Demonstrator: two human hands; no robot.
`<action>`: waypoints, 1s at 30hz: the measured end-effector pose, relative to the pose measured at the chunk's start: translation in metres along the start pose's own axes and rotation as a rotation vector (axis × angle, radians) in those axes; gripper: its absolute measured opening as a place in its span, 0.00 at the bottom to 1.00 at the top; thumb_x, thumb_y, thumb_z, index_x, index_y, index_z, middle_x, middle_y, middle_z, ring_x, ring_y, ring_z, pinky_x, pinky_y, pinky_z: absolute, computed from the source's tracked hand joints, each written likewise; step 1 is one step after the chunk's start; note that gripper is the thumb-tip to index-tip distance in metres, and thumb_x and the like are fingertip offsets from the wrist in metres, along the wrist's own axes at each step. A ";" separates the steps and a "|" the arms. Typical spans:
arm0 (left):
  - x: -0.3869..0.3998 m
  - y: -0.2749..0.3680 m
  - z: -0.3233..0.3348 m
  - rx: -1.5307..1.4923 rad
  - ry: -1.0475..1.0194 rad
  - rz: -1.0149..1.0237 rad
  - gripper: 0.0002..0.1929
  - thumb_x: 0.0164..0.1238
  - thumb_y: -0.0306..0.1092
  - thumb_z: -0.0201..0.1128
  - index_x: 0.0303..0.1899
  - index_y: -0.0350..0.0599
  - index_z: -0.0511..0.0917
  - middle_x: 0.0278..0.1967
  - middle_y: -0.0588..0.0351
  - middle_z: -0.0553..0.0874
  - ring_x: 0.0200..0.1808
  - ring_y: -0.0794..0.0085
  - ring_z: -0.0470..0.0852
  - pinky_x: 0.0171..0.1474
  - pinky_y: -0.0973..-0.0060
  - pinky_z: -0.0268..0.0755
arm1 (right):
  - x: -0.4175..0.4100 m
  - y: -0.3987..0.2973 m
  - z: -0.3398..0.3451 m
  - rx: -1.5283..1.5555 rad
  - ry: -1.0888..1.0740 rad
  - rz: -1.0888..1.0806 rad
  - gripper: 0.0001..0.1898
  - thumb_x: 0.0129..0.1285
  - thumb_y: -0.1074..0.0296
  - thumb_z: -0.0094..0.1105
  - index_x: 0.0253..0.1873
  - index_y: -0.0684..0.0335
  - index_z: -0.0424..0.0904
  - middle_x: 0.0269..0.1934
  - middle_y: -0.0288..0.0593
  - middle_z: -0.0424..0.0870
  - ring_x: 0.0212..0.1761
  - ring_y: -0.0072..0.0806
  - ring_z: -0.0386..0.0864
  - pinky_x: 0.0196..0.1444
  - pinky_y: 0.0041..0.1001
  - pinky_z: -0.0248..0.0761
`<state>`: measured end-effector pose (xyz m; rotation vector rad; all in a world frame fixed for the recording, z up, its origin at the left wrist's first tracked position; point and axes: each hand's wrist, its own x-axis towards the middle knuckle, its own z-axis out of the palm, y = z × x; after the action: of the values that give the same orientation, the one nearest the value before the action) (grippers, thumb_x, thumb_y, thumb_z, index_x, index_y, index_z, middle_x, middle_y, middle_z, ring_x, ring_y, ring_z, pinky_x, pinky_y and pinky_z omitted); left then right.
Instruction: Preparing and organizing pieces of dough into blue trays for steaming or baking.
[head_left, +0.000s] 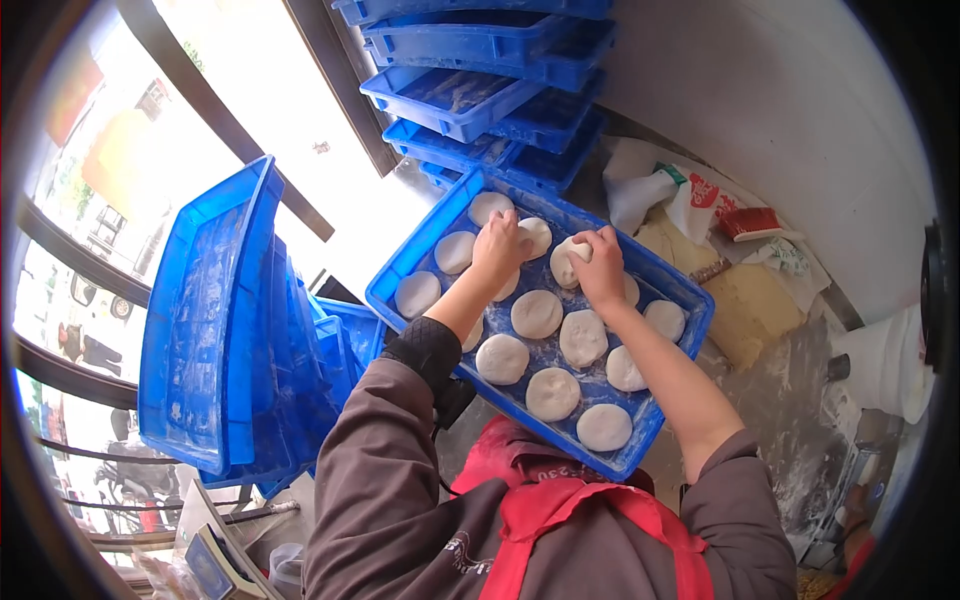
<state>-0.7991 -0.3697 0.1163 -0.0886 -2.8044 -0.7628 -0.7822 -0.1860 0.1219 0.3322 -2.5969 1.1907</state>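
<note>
A blue plastic tray (690, 292) lies at a slant before me, holding several round, flattened pieces of white dough. My right hand (602, 268) grips a dough round (564, 262) near the tray's far side, thumb pressed on it and fingers at its edge. My left hand (499, 247) is on another dough round (535, 237), with thumb and fingertips at its left edge. A third dough round (490, 208) lies just beyond the left fingers. Nearer me, more dough rounds, such as one dough round (537, 314), lie apart on the floured tray bottom. My forearms partly cover some of them.
Blue trays (450, 90) are stacked beyond the far edge, and a leaning stack of blue trays (202, 322) stands left by the window. Right of my tray are a red brush (750, 223), plastic bags (697, 202) and a white bucket (881, 364). Another person's arm (856, 517) shows lower right.
</note>
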 end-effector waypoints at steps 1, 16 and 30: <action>-0.001 0.003 0.001 -0.009 0.016 0.008 0.18 0.50 0.36 0.67 0.40 0.36 0.75 0.38 0.37 0.78 0.41 0.46 0.81 0.44 0.60 0.75 | 0.001 0.004 -0.002 -0.045 -0.018 -0.012 0.10 0.51 0.72 0.64 0.40 0.61 0.79 0.43 0.48 0.72 0.45 0.45 0.76 0.48 0.37 0.70; 0.025 -0.032 0.031 -0.112 0.110 0.016 0.17 0.48 0.36 0.69 0.41 0.42 0.79 0.35 0.45 0.82 0.39 0.55 0.81 0.44 0.65 0.74 | -0.026 0.015 -0.069 -0.497 -0.381 -0.095 0.24 0.47 0.63 0.68 0.51 0.59 0.74 0.47 0.46 0.73 0.53 0.47 0.71 0.52 0.39 0.72; -0.159 0.005 -0.255 1.229 0.652 -0.275 0.32 0.53 0.41 0.70 0.57 0.34 0.67 0.57 0.41 0.72 0.57 0.54 0.74 0.54 0.65 0.70 | -0.038 0.001 -0.120 -0.041 -0.232 -0.270 0.19 0.57 0.69 0.60 0.53 0.66 0.71 0.50 0.49 0.74 0.50 0.45 0.73 0.54 0.36 0.66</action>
<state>-0.5912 -0.4943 0.2944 0.6232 -2.1731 0.8228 -0.7294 -0.0904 0.1838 0.8279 -2.6522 1.0578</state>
